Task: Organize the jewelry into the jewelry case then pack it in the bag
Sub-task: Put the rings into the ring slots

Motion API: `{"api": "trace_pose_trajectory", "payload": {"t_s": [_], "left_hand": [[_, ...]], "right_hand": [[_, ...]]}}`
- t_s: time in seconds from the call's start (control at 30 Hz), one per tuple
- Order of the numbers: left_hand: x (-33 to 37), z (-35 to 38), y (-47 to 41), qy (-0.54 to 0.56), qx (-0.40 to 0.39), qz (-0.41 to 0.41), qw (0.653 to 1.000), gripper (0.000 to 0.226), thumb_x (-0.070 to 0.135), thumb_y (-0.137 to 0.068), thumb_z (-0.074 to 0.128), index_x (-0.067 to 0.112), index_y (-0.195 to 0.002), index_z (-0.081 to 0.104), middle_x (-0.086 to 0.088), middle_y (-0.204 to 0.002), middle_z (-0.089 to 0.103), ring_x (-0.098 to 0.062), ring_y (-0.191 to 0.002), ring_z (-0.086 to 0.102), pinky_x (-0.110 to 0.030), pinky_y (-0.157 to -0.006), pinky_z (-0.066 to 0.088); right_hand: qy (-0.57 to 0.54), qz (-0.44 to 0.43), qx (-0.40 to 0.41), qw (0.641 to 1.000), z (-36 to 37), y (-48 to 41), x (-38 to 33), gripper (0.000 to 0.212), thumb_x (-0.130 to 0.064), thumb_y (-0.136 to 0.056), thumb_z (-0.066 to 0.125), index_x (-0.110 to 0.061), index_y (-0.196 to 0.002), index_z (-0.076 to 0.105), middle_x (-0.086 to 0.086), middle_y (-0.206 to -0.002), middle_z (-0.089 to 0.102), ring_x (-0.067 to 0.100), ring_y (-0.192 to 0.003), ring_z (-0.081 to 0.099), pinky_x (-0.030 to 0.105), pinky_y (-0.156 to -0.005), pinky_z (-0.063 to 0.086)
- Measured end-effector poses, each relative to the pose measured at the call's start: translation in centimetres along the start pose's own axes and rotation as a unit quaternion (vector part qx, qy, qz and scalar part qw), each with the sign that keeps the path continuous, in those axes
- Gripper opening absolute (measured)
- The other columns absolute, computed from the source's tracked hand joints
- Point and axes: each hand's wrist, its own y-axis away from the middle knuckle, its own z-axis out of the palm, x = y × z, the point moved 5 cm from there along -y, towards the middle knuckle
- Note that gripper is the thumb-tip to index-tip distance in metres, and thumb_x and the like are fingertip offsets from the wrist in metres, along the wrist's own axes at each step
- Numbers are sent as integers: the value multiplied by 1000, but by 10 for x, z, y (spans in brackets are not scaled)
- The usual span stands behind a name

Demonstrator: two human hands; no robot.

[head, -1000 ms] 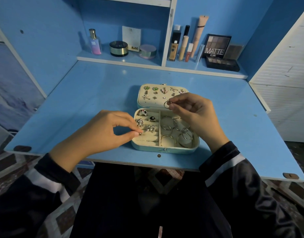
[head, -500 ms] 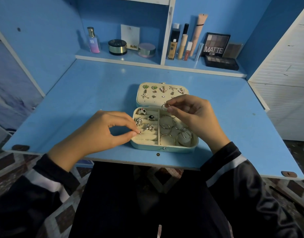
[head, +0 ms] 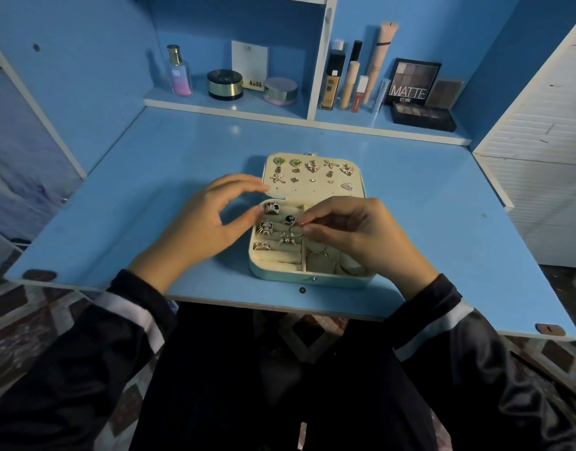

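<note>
A perfume bottle (head: pixel 179 71) stands on the shelf (head: pixel 221 104); an eyeshadow palette (head: pixel 413 81) leans right.

Left hand (head: pixel 208 222) open, fingers loosely arched, thumb apart from forefinger; right hand (head: pixel 355 236) pinching thin ring (head: pixel 293 226) between thumb and forefinger, other fingers curled; both forearms forward in dark sleeves (head: pixel 130 307).

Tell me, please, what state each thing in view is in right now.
Pale mint jewelry case: open, on the blue desk.
Cream padded lid: laid back flat, earrings pinned on it.
Thin silver ring: pinched, held over the ring rolls.
Right hand: pinches the thin silver ring.
Left hand: relaxed, holds nothing, fingertips by the lid's left edge.
Black eyeshadow palette: open, lid propped up.
Pink-purple perfume bottle: capped, upright.
</note>
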Motion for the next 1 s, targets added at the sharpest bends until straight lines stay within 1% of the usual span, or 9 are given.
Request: {"api": "trace_pose_trajectory", "payload": {"t_s": [0.1,0.17,0.23,0.3,0.37,0.57,0.8,0.9,1.0], "left_hand": [[-11,9,-3,-10,-29,-58,998,44,39,-94,55,27,-137,54,13,-147,43,8,-133,35,-2,-104,24],[-15,15,-1,-17,-52,-76,996,47,43,-98,50,31,-143,46,15,-152,37,10,-135,30,-8,-108,23],[-15,17,1,-32,-69,-87,993,49,47,-100,42,34,-147,39,15,-154,34,4,-140,29,-19,-113,24],[-15,18,3,-47,-79,-99,991,47,43,-102,39,36,-148,36,13,-154,36,-4,-140,32,-24,-112,28],[-14,17,4,-55,-82,-108,989,48,44,-102,37,38,-149,34,11,-153,38,-8,-139,36,-24,-108,31],[-17,17,5,-55,-79,-114,989,49,50,-99,35,42,-148,34,7,-149,45,-13,-135,42,-27,-102,35],[-17,17,5,-64,-80,-116,988,51,52,-98,34,42,-148,33,7,-148,46,-13,-132,45,-25,-98,36],[-17,17,5,-57,-80,-117,988,52,53,-97,34,43,-148,33,7,-148,46,-13,-133,45,-26,-99,37],[-17,17,5,-52,-80,-121,988,49,50,-99,36,44,-147,33,8,-148,46,-13,-134,43,-27,-102,36]], "right_hand": [[51,-12,-35,998,6,3,1,11,-4,-82,73,-7,-92,75,3,-87,74,9,-78,68,22,-75,54],[86,-12,-46,995,6,4,2,11,-10,-82,75,-9,-92,76,0,-88,75,16,-82,69,31,-80,55],[100,-5,-55,993,6,5,3,11,-13,-81,76,-12,-92,77,-4,-88,74,16,-81,68,32,-78,55],[99,-2,-68,993,7,6,3,10,-13,-81,76,-14,-91,77,-10,-84,73,8,-75,65,22,-69,50],[104,-12,-82,991,9,6,1,10,-12,-80,77,-13,-90,77,-13,-79,70,3,-69,61,15,-66,44],[142,-53,-112,982,13,4,-3,13,-13,-80,78,-9,-93,76,-4,-85,71,14,-71,62,34,-68,52],[126,1,-134,983,11,0,2,10,-11,-82,76,-13,-92,76,-11,-77,68,5,-66,58,19,-66,46],[142,11,-156,977,15,-3,1,10,-10,-81,76,-13,-91,76,-11,-77,68,3,-66,57,20,-66,47],[156,26,-167,973,15,-6,0,10,-10,-80,77,-15,-89,77,-5,-78,70,7,-67,58,27,-68,50]]}}
